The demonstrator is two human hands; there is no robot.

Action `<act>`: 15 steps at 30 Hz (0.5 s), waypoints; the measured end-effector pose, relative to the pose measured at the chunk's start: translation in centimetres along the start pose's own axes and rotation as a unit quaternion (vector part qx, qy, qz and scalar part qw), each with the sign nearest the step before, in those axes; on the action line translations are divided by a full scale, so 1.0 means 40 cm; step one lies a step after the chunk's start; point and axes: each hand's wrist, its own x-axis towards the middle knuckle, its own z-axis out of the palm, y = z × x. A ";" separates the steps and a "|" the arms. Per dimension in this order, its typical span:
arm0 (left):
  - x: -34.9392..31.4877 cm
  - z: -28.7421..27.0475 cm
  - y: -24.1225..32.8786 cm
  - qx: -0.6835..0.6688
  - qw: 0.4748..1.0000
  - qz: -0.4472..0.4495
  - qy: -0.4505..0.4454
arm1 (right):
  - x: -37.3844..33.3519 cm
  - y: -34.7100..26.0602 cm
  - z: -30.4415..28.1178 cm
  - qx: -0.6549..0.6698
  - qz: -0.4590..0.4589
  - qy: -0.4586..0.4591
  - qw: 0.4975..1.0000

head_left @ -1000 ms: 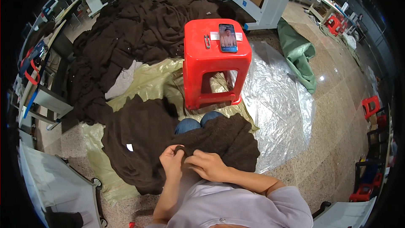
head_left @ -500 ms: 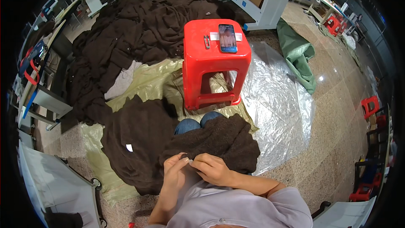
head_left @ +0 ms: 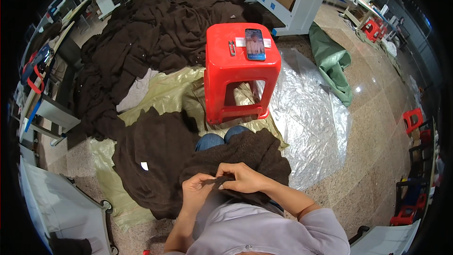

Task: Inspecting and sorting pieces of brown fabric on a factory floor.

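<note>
A dark brown, fuzzy knit garment point(head_left: 257, 153) lies across my lap, over my jeans-clad knees. My left hand point(head_left: 196, 190) pinches its near edge between thumb and fingers. Close beside it, my right hand point(head_left: 239, 177) is closed on the same edge, fingers above and thumb below. A short fold of the cloth shows between the two hands. More brown cloth point(head_left: 153, 160) with a small white tag point(head_left: 144, 165) spreads to the left of my lap; whether it is the same garment I cannot tell.
Ahead stands a red plastic stool point(head_left: 231, 71) carrying a phone point(head_left: 255, 45) and small thread snips point(head_left: 231, 48). Beyond it heaps a large pile of brown garments point(head_left: 155, 28). Clear plastic sheeting point(head_left: 311, 127) covers floor at right; a wheeled grey cart point(head_left: 71, 208) stands left.
My right hand has shifted slightly up and right, and its grip now spans a fold of the edge. My left hand has turned a little, still pinching the garment.
</note>
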 end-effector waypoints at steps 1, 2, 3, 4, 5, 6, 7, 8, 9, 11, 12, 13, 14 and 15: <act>0.000 0.001 0.000 0.007 1.000 -0.007 -0.005 | 0.001 0.004 -0.004 -0.048 -0.013 -0.033 0.998; 0.001 0.000 0.001 0.015 1.000 -0.014 -0.010 | 0.001 0.002 -0.003 -0.048 -0.013 -0.033 0.998; 0.002 -0.001 0.000 0.015 1.000 -0.014 -0.009 | 0.001 -0.001 0.000 -0.053 -0.025 -0.026 0.998; 0.004 0.001 -0.001 0.015 1.000 -0.004 0.005 | 0.000 -0.004 0.004 -0.057 -0.037 -0.019 0.997; 0.007 0.005 -0.002 0.015 1.000 0.006 0.020 | -0.006 -0.006 0.019 -0.096 -0.061 0.021 0.993; 0.007 0.010 -0.003 0.015 1.000 0.006 0.019 | -0.013 -0.005 0.039 -0.135 -0.084 0.062 0.985; 0.008 0.018 -0.004 0.034 0.998 0.021 0.049 | -0.019 -0.002 0.053 -0.156 -0.112 0.096 0.977; 0.007 0.026 -0.006 0.053 0.995 0.037 0.079 | -0.022 0.004 0.071 -0.177 -0.137 0.143 0.964; -0.003 0.037 -0.014 0.133 0.983 0.077 0.102 | -0.022 0.009 0.079 -0.175 -0.128 0.168 0.961; -0.013 0.057 -0.016 0.234 0.950 0.169 0.115 | -0.020 0.015 0.091 -0.173 -0.119 0.193 0.958; -0.009 0.056 -0.019 0.234 0.950 0.169 0.116 | -0.017 0.017 0.097 -0.158 -0.125 0.228 0.952; -0.003 0.054 -0.026 0.263 0.943 0.173 0.110 | -0.015 0.019 0.100 -0.144 -0.131 0.262 0.945; 0.005 0.056 -0.024 0.291 0.935 0.177 0.103 | -0.009 0.024 0.097 -0.143 -0.131 0.263 0.945; 0.014 0.056 -0.020 0.272 0.947 0.151 0.076 | -0.002 0.029 0.090 -0.119 -0.151 0.280 0.940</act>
